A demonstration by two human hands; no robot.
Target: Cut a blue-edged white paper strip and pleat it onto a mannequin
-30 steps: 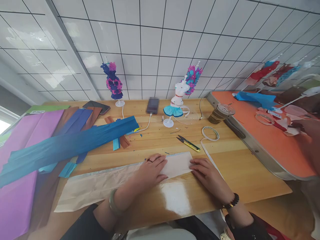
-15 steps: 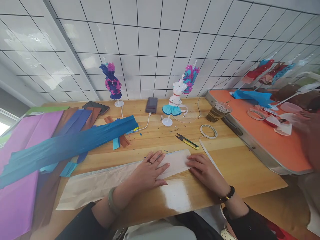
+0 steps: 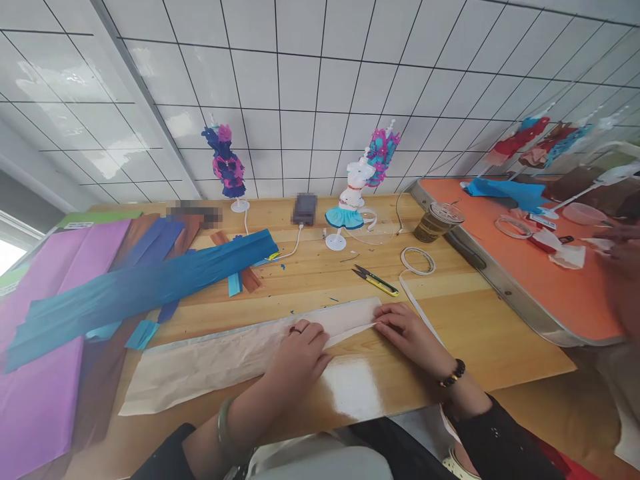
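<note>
A long cream strip of crepe paper (image 3: 200, 363) lies across the near part of the wooden table, with a pale band along its far edge. My left hand (image 3: 300, 350), wearing a ring, is closed at the strip's near edge, fingers curled over the paper and the thumb beside them. At the strip's right end, my right hand (image 3: 407, 330) pinches the near corner. Between both hands the near edge is turned up in a narrow fold. Beyond the strip lie yellow-handled thread snips (image 3: 376, 281) and a roll of white tape (image 3: 418, 261), its loose tail running under my right forearm.
Blue crepe paper (image 3: 150, 283) covers purple sheets (image 3: 45, 393) on the left. Small dress forms (image 3: 345, 207) in paper outfits stand along the tiled wall. A lidded cup (image 3: 437, 221) sits beside the orange table (image 3: 545, 293), where another person's blurred hand (image 3: 623, 260) shows.
My left hand has gone from lying flat with fingers spread to curling at the paper's near edge. That edge now lifts into a fold. My right hand stays at the right end.
</note>
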